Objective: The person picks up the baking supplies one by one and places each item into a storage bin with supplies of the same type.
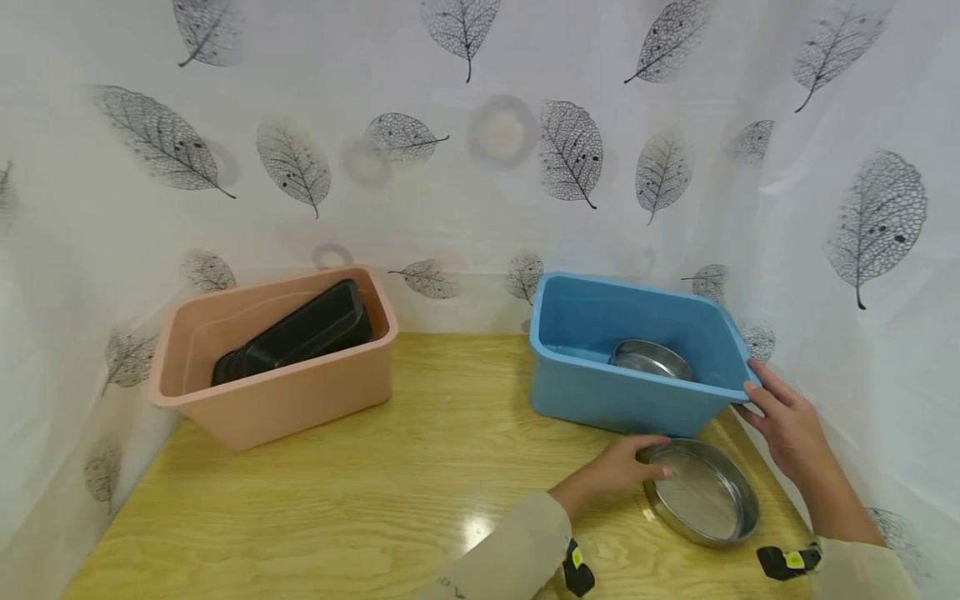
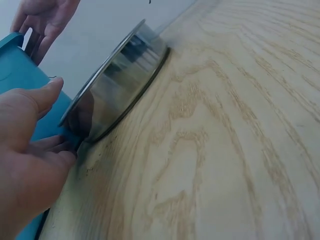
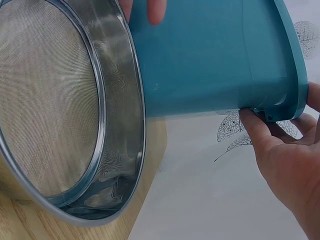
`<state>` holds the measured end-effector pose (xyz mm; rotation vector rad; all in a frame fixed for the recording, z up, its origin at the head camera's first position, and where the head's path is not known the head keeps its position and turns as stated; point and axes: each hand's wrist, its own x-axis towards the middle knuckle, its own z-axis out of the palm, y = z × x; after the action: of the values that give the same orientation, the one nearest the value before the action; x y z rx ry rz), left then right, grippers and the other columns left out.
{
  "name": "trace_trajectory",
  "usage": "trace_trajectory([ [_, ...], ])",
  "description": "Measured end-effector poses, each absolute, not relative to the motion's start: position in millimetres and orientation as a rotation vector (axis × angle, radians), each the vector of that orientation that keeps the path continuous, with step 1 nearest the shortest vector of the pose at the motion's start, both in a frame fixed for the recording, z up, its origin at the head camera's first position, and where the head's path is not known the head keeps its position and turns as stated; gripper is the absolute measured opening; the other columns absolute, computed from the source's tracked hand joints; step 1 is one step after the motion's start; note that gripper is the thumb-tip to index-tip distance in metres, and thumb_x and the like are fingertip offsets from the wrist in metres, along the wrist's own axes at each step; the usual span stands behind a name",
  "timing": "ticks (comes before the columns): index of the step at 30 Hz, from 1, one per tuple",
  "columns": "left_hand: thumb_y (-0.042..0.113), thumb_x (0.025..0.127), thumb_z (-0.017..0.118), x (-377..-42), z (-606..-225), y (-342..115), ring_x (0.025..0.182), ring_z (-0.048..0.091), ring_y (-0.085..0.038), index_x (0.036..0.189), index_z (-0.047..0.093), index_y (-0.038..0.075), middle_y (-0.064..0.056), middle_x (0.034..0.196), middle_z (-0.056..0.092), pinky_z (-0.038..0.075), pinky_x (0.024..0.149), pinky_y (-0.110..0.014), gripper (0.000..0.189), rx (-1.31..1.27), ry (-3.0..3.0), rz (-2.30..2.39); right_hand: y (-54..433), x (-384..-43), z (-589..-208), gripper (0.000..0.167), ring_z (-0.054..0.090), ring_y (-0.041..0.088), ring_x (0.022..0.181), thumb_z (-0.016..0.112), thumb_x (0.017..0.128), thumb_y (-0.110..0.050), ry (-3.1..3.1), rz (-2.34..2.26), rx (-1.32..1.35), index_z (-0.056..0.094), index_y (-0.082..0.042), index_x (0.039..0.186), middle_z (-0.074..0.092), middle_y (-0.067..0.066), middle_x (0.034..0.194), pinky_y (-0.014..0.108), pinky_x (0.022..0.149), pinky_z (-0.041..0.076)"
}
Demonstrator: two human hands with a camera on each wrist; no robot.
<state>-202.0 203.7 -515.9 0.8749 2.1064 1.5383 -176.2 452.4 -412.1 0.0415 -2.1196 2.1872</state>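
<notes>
A round metal sieve [image 1: 697, 492] with a fine mesh lies on the table in front of the blue bin [image 1: 622, 400]. My left hand [image 1: 618, 467] is at its near-left edge, the thumb over the rim and the other fingers by the outer wall. In the left wrist view the thumb [image 2: 50, 92] stands apart from the sieve's rim. My right hand [image 1: 787, 421] grips the right corner of the bin's rim, fingers over it and thumb underneath, as the right wrist view shows. Inside the bin lies a smaller round metal piece [image 1: 651, 358], partly hidden by the front wall.
On the left of the wooden table [image 1: 337, 492] stands a pink bin [image 1: 285, 404] with dark loaf pans [image 1: 300, 333] leaning in it. A white curtain [image 1: 480, 225] with leaf prints hangs behind and along both sides.
</notes>
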Motion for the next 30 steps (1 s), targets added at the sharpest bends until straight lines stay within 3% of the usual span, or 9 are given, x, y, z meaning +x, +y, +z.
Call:
trace_trajectory([
  [11,0.030,0.099,0.067,-196,-523,211,0.139,0.045,-0.008,0.147,0.054,0.027,0.010,0.149,0.051,0.042,0.110,-0.028,0.050,0.869,2.150,1.445,451,-178,-410,0.064,0.014,0.017,0.154,0.048,0.108,-0.018,-2.158,2.163,0.008,0.014,-0.015,0.162,-0.008,0.004,0.170,0.012,0.083,0.053],
  [16,0.029,0.099,0.066,-196,-522,215,0.139,0.045,-0.010,0.147,0.054,0.022,0.005,0.150,0.051,0.041,0.111,-0.026,0.050,0.914,2.217,1.375,451,-178,-409,0.064,0.015,0.017,0.154,0.048,0.108,-0.018,-2.167,2.156,-0.007,0.014,-0.016,0.162,-0.007,0.004,0.170,0.011,0.083,0.053],
  [23,0.036,0.099,0.065,-192,-519,216,0.144,0.041,-0.015,0.145,0.056,0.027,0.000,0.158,0.041,0.042,0.111,-0.029,0.048,0.858,2.249,1.284,453,-177,-412,0.063,0.029,0.007,0.147,0.047,0.108,-0.016,-2.120,2.194,0.031,0.015,-0.015,0.162,-0.008,0.003,0.170,0.013,0.084,0.054],
  [27,0.038,0.099,0.064,-194,-518,214,0.145,0.040,-0.015,0.146,0.056,0.025,0.000,0.159,0.040,0.041,0.112,-0.030,0.049,0.833,2.232,1.287,452,-177,-412,0.062,0.028,0.007,0.148,0.047,0.108,-0.015,-2.102,2.210,0.027,0.017,-0.016,0.162,-0.008,0.003,0.170,0.013,0.084,0.054],
  [30,0.037,0.100,0.063,-195,-518,212,0.145,0.040,-0.014,0.147,0.054,0.024,0.002,0.157,0.043,0.041,0.113,-0.029,0.049,0.848,2.234,1.293,451,-178,-411,0.063,0.017,0.013,0.153,0.047,0.108,-0.015,-2.104,2.217,0.020,0.016,-0.017,0.162,-0.009,0.002,0.170,0.012,0.085,0.053],
])
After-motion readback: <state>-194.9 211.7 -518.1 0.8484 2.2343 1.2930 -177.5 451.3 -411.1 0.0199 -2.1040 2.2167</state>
